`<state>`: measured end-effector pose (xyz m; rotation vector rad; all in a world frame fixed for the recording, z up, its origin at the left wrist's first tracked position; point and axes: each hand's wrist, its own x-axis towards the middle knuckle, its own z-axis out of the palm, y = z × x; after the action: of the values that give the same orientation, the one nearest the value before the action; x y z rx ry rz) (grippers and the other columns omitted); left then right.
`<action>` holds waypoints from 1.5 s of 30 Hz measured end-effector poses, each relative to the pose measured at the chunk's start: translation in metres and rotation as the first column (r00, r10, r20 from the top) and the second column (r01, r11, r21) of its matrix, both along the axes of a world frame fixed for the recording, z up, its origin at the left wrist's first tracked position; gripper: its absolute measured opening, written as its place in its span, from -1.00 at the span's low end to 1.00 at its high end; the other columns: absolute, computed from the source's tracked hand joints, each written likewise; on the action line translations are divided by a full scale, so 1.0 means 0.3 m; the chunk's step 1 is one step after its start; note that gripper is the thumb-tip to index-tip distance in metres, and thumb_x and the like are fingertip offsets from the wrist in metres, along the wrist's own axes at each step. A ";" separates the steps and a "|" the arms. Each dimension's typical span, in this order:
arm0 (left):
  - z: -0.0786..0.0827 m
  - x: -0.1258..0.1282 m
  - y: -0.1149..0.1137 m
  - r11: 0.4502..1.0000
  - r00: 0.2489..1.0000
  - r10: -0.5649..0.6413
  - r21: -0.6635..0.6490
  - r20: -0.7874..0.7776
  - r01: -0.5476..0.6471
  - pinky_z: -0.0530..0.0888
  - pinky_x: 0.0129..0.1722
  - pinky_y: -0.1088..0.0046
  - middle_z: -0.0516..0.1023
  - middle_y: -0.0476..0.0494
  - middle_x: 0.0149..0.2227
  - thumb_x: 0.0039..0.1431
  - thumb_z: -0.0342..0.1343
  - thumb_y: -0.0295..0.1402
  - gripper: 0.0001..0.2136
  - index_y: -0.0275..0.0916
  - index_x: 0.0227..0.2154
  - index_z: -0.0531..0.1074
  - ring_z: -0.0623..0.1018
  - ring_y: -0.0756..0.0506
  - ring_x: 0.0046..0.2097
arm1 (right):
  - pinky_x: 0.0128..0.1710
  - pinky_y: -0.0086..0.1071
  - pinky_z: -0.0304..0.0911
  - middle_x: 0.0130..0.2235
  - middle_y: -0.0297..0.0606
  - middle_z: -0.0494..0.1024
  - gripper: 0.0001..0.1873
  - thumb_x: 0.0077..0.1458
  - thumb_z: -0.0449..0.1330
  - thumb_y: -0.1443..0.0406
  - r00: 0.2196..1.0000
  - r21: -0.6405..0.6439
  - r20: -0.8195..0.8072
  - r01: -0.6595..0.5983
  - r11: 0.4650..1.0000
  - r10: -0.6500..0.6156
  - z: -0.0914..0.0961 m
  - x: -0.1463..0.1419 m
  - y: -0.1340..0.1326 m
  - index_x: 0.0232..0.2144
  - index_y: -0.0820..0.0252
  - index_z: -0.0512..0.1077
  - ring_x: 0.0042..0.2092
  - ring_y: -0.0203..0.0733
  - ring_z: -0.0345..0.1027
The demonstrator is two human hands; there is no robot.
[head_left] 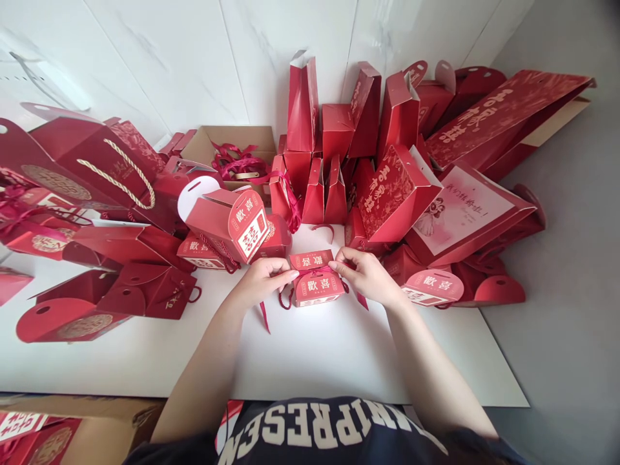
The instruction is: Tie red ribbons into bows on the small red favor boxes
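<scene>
A small red gift box point(317, 284) with Chinese characters sits on the white board point(314, 355) in front of me. A dark red ribbon point(314, 271) runs across its top, and loose ends hang down on both sides. My left hand point(264, 279) pinches the ribbon at the box's left side. My right hand point(365, 274) pinches it at the right side. Both hands have their fingers closed on the ribbon.
Many red gift boxes and bags point(378, 187) are piled at the back and on both sides. A tall box with a handle point(232, 223) stands just left of my hands. An open cardboard box point(232, 145) holds ribbons. Another cardboard box point(72, 426) sits at lower left.
</scene>
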<state>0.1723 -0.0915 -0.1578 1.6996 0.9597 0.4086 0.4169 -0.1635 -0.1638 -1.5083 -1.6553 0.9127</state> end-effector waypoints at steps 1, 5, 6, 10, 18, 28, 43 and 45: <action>0.002 0.000 -0.001 1.000 1.000 -0.007 0.010 -0.010 0.007 0.29 -0.48 0.51 0.36 0.03 -0.59 0.17 0.13 -0.20 -0.69 -0.27 -0.59 0.32 0.37 0.04 -0.51 | -0.45 -0.43 0.11 -0.55 -0.45 0.34 -0.64 0.24 0.09 0.06 1.000 -0.014 -0.010 -0.011 1.000 0.010 -0.004 0.003 0.001 -0.49 0.15 0.23 -0.51 -0.33 0.17; 0.026 -0.009 0.001 0.999 1.000 -0.031 -0.036 0.000 0.031 0.38 -0.43 0.48 0.43 -0.03 -0.55 0.16 0.14 -0.20 -0.71 -0.27 -0.58 0.37 0.44 0.01 -0.46 | -0.47 -0.40 0.14 -0.54 -0.42 0.34 -0.63 0.21 0.10 0.02 0.996 -0.085 -0.087 -0.032 0.996 0.024 -0.016 0.017 0.008 -0.49 0.14 0.25 -0.52 -0.31 0.20; 0.033 -0.013 0.002 0.995 0.999 -0.051 -0.080 0.014 0.052 0.40 -0.43 0.48 0.45 -0.05 -0.52 0.15 0.14 -0.19 -0.72 -0.28 -0.56 0.39 0.44 0.01 -0.46 | -0.48 -0.40 0.15 -0.53 -0.41 0.34 -0.62 0.20 0.11 0.01 0.992 -0.105 -0.121 -0.036 0.994 0.023 -0.020 0.021 0.010 -0.48 0.14 0.26 -0.53 -0.31 0.22; 0.043 -0.033 0.013 0.959 0.986 -0.135 -0.236 0.099 0.155 0.39 -0.54 0.55 0.42 -0.05 -0.47 0.12 0.19 -0.19 -0.74 -0.32 -0.48 0.49 0.39 0.08 -0.53 | -0.52 -0.40 0.18 -0.50 -0.37 0.36 -0.61 0.16 0.14 -0.02 0.970 -0.168 -0.241 -0.075 0.983 0.033 -0.041 0.028 0.017 -0.46 0.15 0.29 -0.53 -0.30 0.24; 0.064 -0.039 0.019 0.965 0.975 -0.176 -0.172 0.136 0.198 0.49 -0.53 0.54 0.37 -0.26 0.14 0.05 0.29 -0.23 -0.76 -0.35 -0.53 0.58 0.48 0.15 -0.52 | -0.53 -0.43 0.18 -0.50 -0.42 0.32 -0.61 0.15 0.16 -0.03 0.945 -0.200 -0.328 -0.090 0.976 0.020 -0.064 0.024 0.015 -0.45 0.15 0.28 -0.53 -0.35 0.18; 0.052 0.031 0.021 0.916 0.972 -0.194 -0.329 0.132 0.227 0.49 -0.56 0.46 0.60 -0.22 -0.55 0.12 0.22 -0.15 -0.69 -0.36 -0.34 0.61 0.54 -0.06 -0.58 | -0.52 -0.44 0.20 -0.51 -0.43 0.32 -0.59 0.10 0.21 -0.04 0.920 -0.175 -0.391 -0.104 0.979 0.028 -0.093 0.019 0.019 -0.46 0.16 0.29 -0.52 -0.35 0.18; 0.092 0.093 0.041 0.992 0.988 -0.124 -0.013 -0.093 0.124 0.48 -0.27 0.44 0.68 -0.12 -0.29 -0.04 0.32 -0.18 -0.72 -0.25 -0.29 0.65 0.62 -0.15 -0.23 | -0.43 -0.38 0.29 -0.43 -0.27 0.54 -0.74 0.04 0.33 0.11 0.818 -0.096 -0.560 -0.218 0.971 0.128 0.002 0.015 -0.011 -0.36 0.21 0.58 -0.43 -0.28 0.33; 0.102 0.099 0.042 0.988 0.984 -0.156 -0.025 -0.081 0.155 0.50 -0.25 0.43 0.68 -0.14 -0.29 -0.03 0.31 -0.22 -0.73 -0.27 -0.29 0.64 0.62 -0.16 -0.22 | -0.39 -0.35 0.34 -0.37 -0.24 0.58 -0.73 0.06 0.31 0.11 0.845 -0.049 -0.519 -0.183 0.982 0.132 0.002 -0.002 -0.008 -0.28 0.18 0.60 -0.37 -0.23 0.39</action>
<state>0.2020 -0.0789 -0.1274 1.7719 0.8799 0.2277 0.4163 -0.1660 -0.1632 -1.0625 -1.3601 1.3679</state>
